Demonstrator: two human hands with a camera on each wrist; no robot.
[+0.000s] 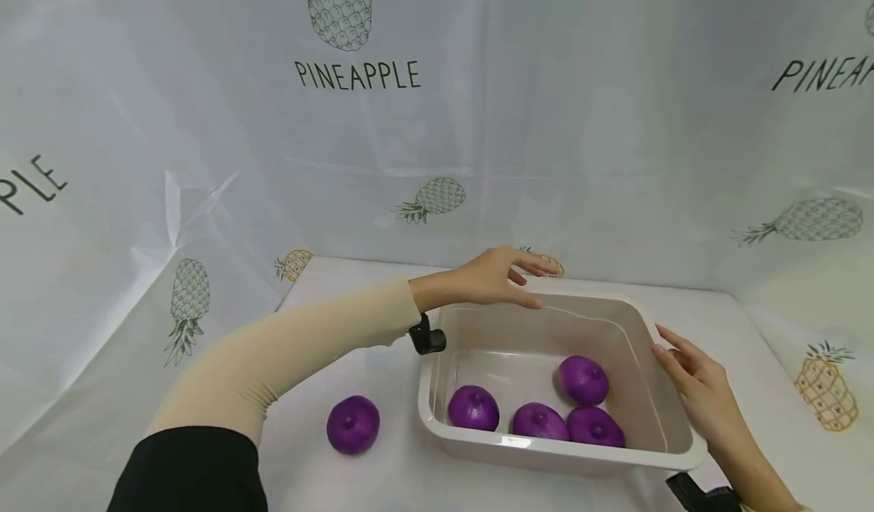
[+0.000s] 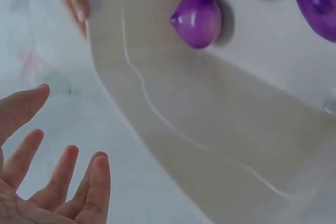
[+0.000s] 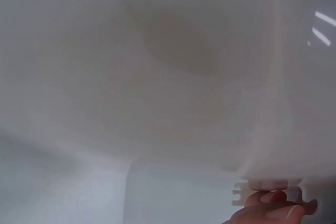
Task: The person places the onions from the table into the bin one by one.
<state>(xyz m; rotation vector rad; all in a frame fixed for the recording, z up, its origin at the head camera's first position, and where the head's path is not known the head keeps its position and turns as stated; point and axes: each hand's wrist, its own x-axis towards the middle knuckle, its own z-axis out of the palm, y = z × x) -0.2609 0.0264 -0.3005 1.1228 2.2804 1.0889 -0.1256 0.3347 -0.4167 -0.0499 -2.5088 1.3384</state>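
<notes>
My left hand (image 1: pixel 495 277) hovers over the far rim of a white plastic bin (image 1: pixel 471 447), fingers spread and relaxed, holding nothing. The left wrist view shows its fingers (image 2: pixel 97 187) apart from the bin wall. At the bin's right side, my right hand (image 1: pixel 703 387) touches the outer edge with thumb and fingertips. Only those fingertips (image 3: pixel 286 213) show in the right wrist view, against the bin's outside. Inside the bin lie several purple onions (image 1: pixel 583 381), mostly along the near wall. Another purple onion (image 1: pixel 353 425) sits on the table left of the bin.
A white table (image 1: pixel 382 482) carries the bin. Behind and beside it hangs a pale sheet (image 1: pixel 580 117) printed with pineapples. Black wrist cameras (image 1: pixel 427 335) are strapped to both wrists, the left one close to the bin's left rim.
</notes>
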